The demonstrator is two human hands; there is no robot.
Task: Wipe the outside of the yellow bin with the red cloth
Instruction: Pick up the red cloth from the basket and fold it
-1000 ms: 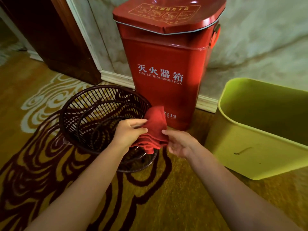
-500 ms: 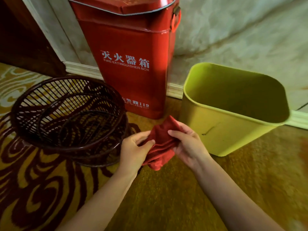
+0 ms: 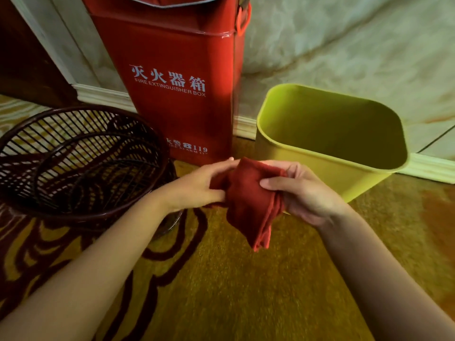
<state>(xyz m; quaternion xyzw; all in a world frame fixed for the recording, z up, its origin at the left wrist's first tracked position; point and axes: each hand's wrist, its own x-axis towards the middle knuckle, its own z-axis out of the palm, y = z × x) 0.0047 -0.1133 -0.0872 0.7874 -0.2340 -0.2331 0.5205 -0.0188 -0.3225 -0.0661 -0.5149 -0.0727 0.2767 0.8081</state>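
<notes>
Both hands on cloth (image 3: 248, 203), held folded in mid-air just in front of bin (image 3: 327, 173). Left hand (image 3: 197, 185): fingers curled, pinching cloth's left edge. Right hand (image 3: 305, 190): thumb over top, fingers closed beneath, gripping folded layers. Cloth apparently not touching bin; contact not confirmable. Bin upright on carpet (image 3: 221, 279), beside extinguisher box (image 3: 177, 82). Judged status: cloth ready, wiping not yet begun, entire outside remaining.
</notes>
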